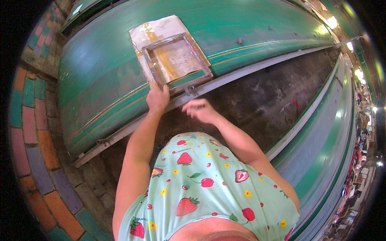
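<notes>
- Screen-printing frame (177, 63): rectangular, grey-brown worn wood or metal border, pale mesh panel inside with a yellowish stain down its left part.
- Frame lies flat on the long green table (100, 80), on top of a white cloth piece (161, 28) that sticks out past the frame's far and left edges.
- Near edge of the frame sits at the table's near rim, right by the grey metal rail (241, 70) along that rim. Small clamp-like bracket visible at the frame's near edge.
- Left hand (157, 97): fingers wrapped on the frame's near-left corner, gripping it.
- Right hand (200, 109): motion-blurred, hovering just below the frame's near edge, over the gap beside the rail. Holds nothing visible; fingers look loosely curled, but can't tell the exact pose through the blur.
- Table surface: glossy green, thin orange stripes running lengthwise.
- A second green table (321, 148) runs parallel on the right; dark concrete floor (261, 100) in between.
- Coloured brick paving (32, 132) on the left.
- The person wears a light green strawberry-print top (201, 180).
</notes>
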Tool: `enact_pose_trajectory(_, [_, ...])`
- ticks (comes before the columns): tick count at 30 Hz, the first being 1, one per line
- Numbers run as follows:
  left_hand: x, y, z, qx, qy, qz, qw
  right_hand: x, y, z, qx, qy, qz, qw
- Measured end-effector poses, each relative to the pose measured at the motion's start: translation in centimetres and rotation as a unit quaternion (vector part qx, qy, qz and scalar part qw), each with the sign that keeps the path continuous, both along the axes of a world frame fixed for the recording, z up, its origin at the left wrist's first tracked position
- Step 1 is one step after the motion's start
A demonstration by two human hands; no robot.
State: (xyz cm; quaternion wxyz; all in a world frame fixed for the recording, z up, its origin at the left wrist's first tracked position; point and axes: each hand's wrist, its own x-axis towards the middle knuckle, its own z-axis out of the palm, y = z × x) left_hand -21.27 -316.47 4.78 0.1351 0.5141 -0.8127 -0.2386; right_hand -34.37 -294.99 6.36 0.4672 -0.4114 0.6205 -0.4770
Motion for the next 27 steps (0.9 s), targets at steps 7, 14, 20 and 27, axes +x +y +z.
enact_pose_trajectory(7, [0.3,-0.6,-1.1,-0.005,0.011,-0.021,1.000,-0.8,3.5,1.2,0.016,0.209,-0.152,0.966])
enact_pose_trajectory(14, [0.4,-0.6,-1.7,-0.038,0.047,-0.019,0.998,-2.9,0.4,-1.1,-0.194,0.047,-0.490,0.849])
enact_pose_trajectory(20, [0.2,-0.7,-1.6,-0.019,0.026,-0.011,0.999,-1.5,-0.1,-0.7,-0.013,0.216,-0.229,0.949])
enact_pose_trajectory(27, [0.1,-0.3,-1.7,-0.036,0.028,-0.004,0.999,-2.3,2.1,3.4,-0.320,0.383,-0.282,0.819])
